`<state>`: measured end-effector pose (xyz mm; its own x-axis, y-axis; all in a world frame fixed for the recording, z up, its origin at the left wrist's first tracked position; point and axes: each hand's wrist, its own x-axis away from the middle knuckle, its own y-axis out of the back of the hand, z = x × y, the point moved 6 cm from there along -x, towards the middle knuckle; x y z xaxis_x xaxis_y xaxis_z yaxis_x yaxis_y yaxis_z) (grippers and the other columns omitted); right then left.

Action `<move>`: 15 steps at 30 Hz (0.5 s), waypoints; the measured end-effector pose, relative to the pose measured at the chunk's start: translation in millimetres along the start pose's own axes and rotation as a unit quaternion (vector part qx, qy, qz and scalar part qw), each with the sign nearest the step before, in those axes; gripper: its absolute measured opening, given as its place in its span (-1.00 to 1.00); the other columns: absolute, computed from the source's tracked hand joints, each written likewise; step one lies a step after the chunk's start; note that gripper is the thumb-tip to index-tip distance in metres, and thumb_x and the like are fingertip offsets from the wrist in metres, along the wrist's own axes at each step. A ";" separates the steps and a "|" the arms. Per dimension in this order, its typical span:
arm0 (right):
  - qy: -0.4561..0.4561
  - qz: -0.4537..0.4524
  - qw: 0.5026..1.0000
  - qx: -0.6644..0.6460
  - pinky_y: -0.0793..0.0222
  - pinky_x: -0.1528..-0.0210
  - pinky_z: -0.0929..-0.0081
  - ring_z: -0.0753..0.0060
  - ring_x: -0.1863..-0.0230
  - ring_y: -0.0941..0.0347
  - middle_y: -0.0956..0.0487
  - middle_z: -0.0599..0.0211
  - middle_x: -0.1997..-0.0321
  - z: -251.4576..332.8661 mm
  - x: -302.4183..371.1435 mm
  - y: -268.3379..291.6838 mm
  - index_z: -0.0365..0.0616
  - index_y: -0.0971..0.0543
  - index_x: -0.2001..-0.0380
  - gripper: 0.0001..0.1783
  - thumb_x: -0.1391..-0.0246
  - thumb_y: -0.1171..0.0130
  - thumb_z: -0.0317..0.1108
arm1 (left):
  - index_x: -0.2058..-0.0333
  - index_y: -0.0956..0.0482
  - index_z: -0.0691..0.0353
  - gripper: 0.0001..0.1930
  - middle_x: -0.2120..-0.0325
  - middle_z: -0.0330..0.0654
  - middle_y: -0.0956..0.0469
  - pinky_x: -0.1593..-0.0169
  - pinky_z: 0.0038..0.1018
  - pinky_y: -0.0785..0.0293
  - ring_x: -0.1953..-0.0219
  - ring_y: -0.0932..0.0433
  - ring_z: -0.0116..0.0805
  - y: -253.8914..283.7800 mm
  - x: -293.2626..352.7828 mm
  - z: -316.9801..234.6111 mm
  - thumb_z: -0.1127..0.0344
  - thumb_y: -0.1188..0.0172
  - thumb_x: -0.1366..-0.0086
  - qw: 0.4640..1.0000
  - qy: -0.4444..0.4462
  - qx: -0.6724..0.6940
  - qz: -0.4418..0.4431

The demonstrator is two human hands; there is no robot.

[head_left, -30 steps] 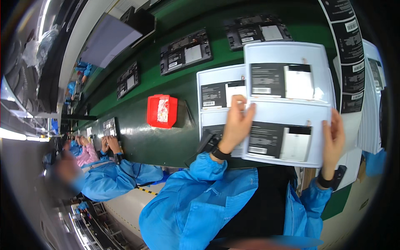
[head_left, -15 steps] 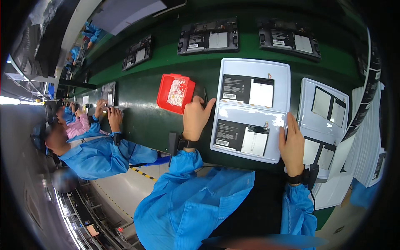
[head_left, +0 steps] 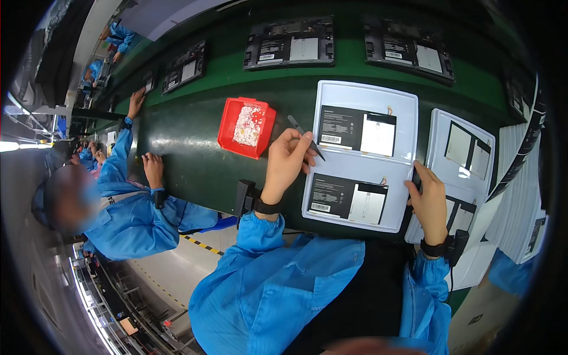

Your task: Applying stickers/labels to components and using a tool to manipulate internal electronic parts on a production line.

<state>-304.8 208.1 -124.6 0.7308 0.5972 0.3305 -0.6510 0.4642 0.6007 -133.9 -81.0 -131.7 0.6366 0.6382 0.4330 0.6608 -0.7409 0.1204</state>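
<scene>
In front of me is a white plastic tray (head_left: 361,164) with two compartments. An upper battery pack (head_left: 342,129) and a lower battery pack (head_left: 333,192) lie in them, each black and white with small coloured wires. My left hand (head_left: 286,163), at the tray's left edge, has its fingers closed on dark, pointed tweezers (head_left: 296,124). The tweezers slant, with one end over the tray's edge near its middle ridge. My right hand (head_left: 430,198) touches the tray's right edge, thumb and fingers apart.
Left of the tray stands a red bin (head_left: 225,130) of small white pieces. A second battery tray (head_left: 435,127) lies at right, beside stacked white trays (head_left: 513,189). Opened black devices (head_left: 322,59) line the green belt at the back. A co-worker (head_left: 133,222) sits at left.
My left hand has taken up the tweezers and shifted to the right. My right hand has moved slightly right, its fingers more bent. The co-worker's arm has stretched toward the belt.
</scene>
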 end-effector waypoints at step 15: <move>0.289 -0.034 0.949 -0.119 -0.39 0.35 0.33 0.25 0.37 -0.45 -0.45 0.21 0.27 81.0 4.0 -24.9 -0.20 -0.43 -0.31 -0.05 0.19 -0.58 -0.18 | 0.09 -0.55 0.26 -0.80 0.30 -0.27 -0.61 0.17 -0.55 -0.55 0.25 -0.60 -0.53 -106.2 32.9 -15.9 0.25 -0.17 -0.49 0.958 -0.071 0.055 0.271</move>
<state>-269.0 146.0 -79.2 0.5827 0.7881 -0.1986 -0.6849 0.6077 0.4021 -189.5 15.3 -116.0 0.9407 0.1944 0.2781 0.2513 -0.9499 -0.1859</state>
